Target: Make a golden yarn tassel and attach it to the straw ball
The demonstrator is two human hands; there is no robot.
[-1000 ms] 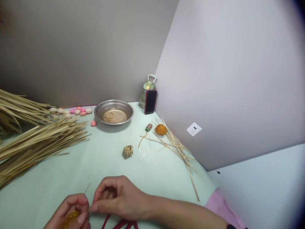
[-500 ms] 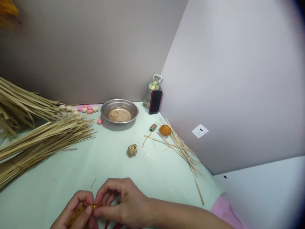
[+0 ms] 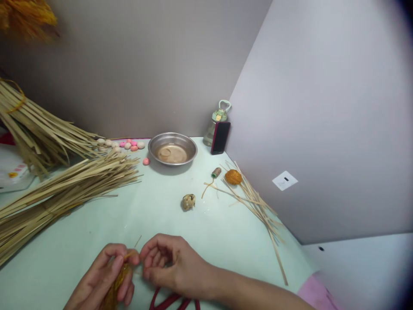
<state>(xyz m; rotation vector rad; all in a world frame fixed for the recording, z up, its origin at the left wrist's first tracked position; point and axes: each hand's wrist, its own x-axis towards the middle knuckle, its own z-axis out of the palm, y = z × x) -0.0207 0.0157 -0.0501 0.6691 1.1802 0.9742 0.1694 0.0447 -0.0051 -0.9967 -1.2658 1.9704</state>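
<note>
My left hand (image 3: 105, 275) is closed around a bundle of golden-brown fibre strands (image 3: 113, 289) at the lower left. One strand shows between its thumb and forefinger tips. My right hand (image 3: 172, 265) is just to the right, its fingers curled in and its tips a little apart from the left fingertips. Whatever it may pinch is too small to make out. Dark red loop handles (image 3: 169, 301), like those of scissors, lie below the right wrist. Beyond the hands sits a small woven ball (image 3: 188, 202) of pale strips, with gaps in it.
Bundles of dry straw strips (image 3: 74, 185) cover the left side. A metal bowl (image 3: 151, 148) with water stands at the back, beside pink and white pebble-like pieces (image 3: 133, 144). A bottle (image 3: 209, 132), phone (image 3: 221, 137), orange-brown ball (image 3: 233, 177), small spool (image 3: 216, 172) and loose strips (image 3: 258, 206) are at right.
My right hand has come away from the left fingertips, leaving a small gap. The left hand has turned to show more fibre. The view has shifted left, uncovering more of the red handles.
</note>
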